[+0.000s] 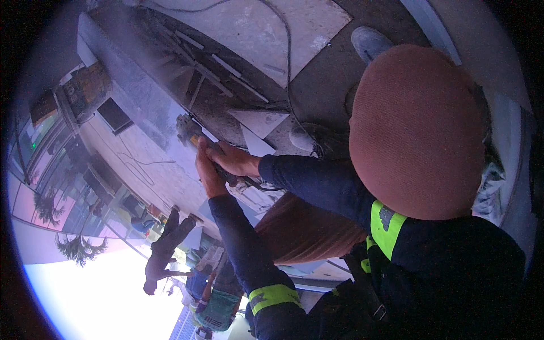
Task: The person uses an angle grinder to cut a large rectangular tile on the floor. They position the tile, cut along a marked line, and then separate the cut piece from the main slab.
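Note:
Both my hands are wrapped around a handheld angle grinder (187,129), dusty and dark with a small yellow patch. My left hand (208,174) grips the body from the lower side. Close beside it, my right hand (233,160) is closed on the same body from the upper side. The tool's head reaches the edge of a long pale slab (150,107), in hazy dust. Blur and dust hide the disc, so I cannot tell whether it touches the slab. A dark cord (260,186) trails behind the tool.
Off-cut strips (224,65) and pale triangular pieces (258,120) litter the ground. A cable (288,62) crosses a large pale sheet (249,28). My brown-clad knee (419,130) and shoes (368,44) are close. Beyond the slab are a person in dark clothes (170,243) and another in green (218,311).

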### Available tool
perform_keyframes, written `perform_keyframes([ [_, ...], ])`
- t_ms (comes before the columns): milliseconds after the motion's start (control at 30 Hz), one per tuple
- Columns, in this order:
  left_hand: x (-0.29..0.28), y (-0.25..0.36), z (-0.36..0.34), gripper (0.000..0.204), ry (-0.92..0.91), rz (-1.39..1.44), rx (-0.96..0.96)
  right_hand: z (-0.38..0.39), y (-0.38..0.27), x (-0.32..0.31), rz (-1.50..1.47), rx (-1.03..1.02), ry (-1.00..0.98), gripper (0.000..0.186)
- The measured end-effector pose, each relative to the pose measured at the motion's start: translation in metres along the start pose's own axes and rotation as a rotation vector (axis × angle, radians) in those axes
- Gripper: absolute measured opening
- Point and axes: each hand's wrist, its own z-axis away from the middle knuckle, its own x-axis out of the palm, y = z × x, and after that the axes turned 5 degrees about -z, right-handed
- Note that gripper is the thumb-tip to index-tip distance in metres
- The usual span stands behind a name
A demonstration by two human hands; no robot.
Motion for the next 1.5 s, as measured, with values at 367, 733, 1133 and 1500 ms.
perform_keyframes([
  [367,-0.005,-0.008,0.000,0.037,-0.025,0.036,0.050,-0.008,0.014,0.004,0.112,-0.007,0.056,0.070],
  [733,0.005,-0.007,0.027,0.041,0.066,0.027,0.027,0.014,0.009,0.004,-0.139,0.042,-0.043,0.065],
  [1133,-0.006,-0.005,0.016,0.038,0.012,0.028,-0.006,0.002,0.017,0.011,-0.132,0.054,-0.015,0.066],
  [1500,-0.003,0.000,-0.001,0.040,-0.030,0.045,0.016,-0.008,0.005,0.000,0.037,-0.027,0.015,0.081],
])
